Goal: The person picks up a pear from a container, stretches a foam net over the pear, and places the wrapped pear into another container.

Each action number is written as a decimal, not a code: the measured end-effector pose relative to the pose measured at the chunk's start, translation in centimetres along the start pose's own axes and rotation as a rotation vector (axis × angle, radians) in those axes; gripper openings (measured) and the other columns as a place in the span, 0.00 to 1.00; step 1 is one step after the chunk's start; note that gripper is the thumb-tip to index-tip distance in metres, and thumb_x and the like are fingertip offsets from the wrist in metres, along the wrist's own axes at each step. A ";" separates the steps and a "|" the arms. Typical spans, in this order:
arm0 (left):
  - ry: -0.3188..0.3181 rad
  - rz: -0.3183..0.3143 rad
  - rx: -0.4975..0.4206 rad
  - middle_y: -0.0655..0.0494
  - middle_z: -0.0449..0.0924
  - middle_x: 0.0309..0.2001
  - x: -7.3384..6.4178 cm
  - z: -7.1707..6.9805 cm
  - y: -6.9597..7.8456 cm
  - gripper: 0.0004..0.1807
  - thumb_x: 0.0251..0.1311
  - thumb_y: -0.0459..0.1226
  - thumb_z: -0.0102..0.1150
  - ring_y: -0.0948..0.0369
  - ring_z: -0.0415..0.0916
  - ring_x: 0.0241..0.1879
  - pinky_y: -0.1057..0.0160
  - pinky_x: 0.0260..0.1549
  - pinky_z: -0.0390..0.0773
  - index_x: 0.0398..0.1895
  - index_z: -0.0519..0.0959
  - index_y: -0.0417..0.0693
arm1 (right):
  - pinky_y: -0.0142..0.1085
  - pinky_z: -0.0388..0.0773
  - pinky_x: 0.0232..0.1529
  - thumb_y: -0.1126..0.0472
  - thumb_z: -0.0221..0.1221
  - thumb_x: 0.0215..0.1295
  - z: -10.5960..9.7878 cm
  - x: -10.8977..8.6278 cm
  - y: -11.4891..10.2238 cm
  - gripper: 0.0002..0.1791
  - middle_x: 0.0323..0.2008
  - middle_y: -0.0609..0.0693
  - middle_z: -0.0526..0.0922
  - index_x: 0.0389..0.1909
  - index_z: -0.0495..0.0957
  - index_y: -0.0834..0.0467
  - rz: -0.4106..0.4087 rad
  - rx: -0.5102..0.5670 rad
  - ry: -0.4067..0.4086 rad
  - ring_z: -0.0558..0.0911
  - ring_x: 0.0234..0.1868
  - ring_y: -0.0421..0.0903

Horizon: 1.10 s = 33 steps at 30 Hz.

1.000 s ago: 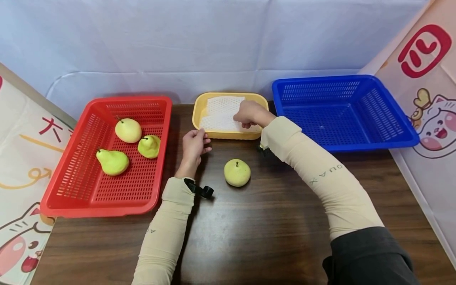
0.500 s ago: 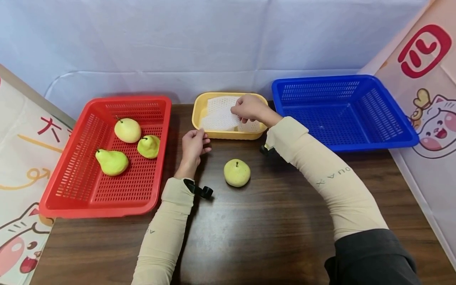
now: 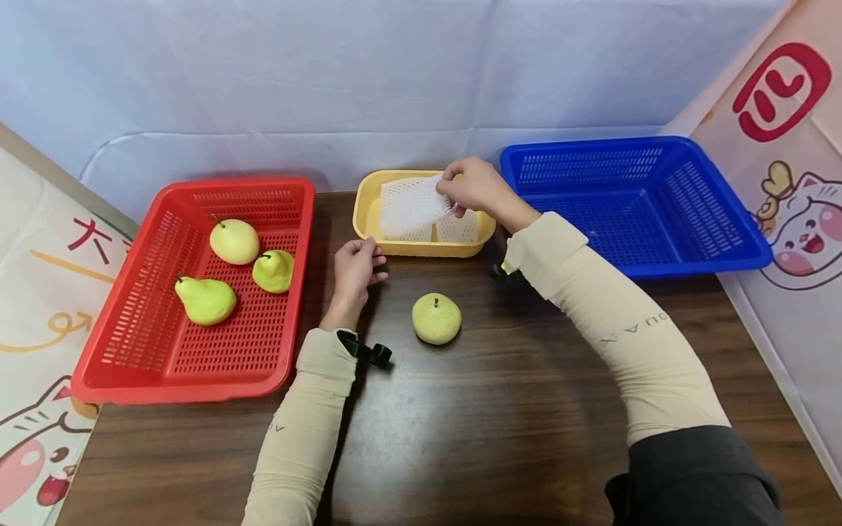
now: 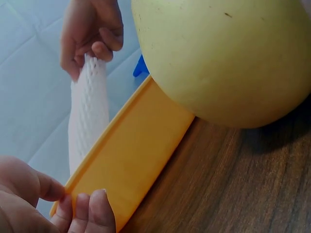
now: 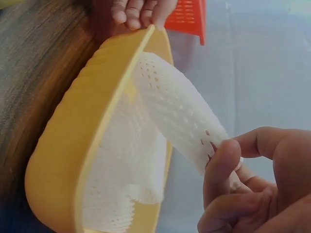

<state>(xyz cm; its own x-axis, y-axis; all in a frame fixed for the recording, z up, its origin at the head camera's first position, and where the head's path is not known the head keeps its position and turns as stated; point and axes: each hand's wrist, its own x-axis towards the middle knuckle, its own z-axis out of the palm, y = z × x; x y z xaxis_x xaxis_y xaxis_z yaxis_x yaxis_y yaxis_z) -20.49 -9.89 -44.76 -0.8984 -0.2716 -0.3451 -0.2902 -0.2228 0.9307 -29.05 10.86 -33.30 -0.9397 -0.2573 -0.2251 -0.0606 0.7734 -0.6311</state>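
My right hand (image 3: 479, 188) pinches the end of a white foam fruit net (image 3: 409, 206) between thumb and fingers. In the right wrist view the net (image 5: 182, 107) slants up out of a yellow plastic basket (image 3: 427, 249), its far end still inside the rim. More white foam nets (image 5: 114, 170) lie in the basket underneath. My left hand (image 3: 355, 274) holds the basket's near left rim, thumb and fingertips on either side of it in the left wrist view. A round yellow-green pear (image 3: 437, 319), stem up, sits on the table just in front of the basket.
At the left stands a red slotted basket (image 3: 224, 358) with three pears (image 3: 209, 301) in it. A blue slotted basket (image 3: 631, 219) is at the back right, beside the yellow one. A pale cloth (image 3: 296, 80) hangs behind the wooden table (image 3: 487, 438).
My right hand has risen out of the yellow basket and moved slightly right, lifting one end of a foam net. My left hand keeps its place at the rim.
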 end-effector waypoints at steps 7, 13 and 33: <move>0.001 -0.007 0.013 0.51 0.77 0.37 0.0 0.0 0.1 0.09 0.76 0.41 0.53 0.61 0.78 0.32 0.69 0.18 0.79 0.38 0.73 0.45 | 0.33 0.71 0.28 0.56 0.52 0.71 -1.4 -1.2 -0.3 0.13 0.34 0.51 0.85 0.37 0.81 0.59 -0.047 0.014 0.023 0.84 0.21 0.43; 0.004 0.000 0.015 0.50 0.77 0.38 -0.1 -0.1 -0.1 0.10 0.76 0.42 0.53 0.61 0.78 0.32 0.69 0.18 0.79 0.39 0.74 0.44 | 0.33 0.69 0.23 0.56 0.52 0.72 -2.4 -2.4 -0.5 0.14 0.45 0.54 0.85 0.36 0.81 0.59 -0.057 0.039 0.034 0.83 0.24 0.46; 0.065 0.295 0.035 0.44 0.78 0.37 -2.5 0.3 1.8 0.15 0.76 0.41 0.53 0.50 0.79 0.34 0.71 0.15 0.76 0.44 0.77 0.34 | 0.35 0.76 0.27 0.56 0.57 0.73 -2.9 -8.7 0.0 0.10 0.23 0.52 0.84 0.37 0.80 0.59 -0.224 0.073 0.172 0.81 0.20 0.48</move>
<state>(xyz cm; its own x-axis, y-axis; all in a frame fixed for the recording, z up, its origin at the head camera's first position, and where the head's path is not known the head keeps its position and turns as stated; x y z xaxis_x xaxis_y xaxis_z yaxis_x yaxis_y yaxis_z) -18.85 -9.30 -42.16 -0.9230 -0.3792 -0.0654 -0.0323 -0.0931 0.9951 -21.85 14.79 -29.21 -0.9494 -0.3098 0.0513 -0.2544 0.6629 -0.7042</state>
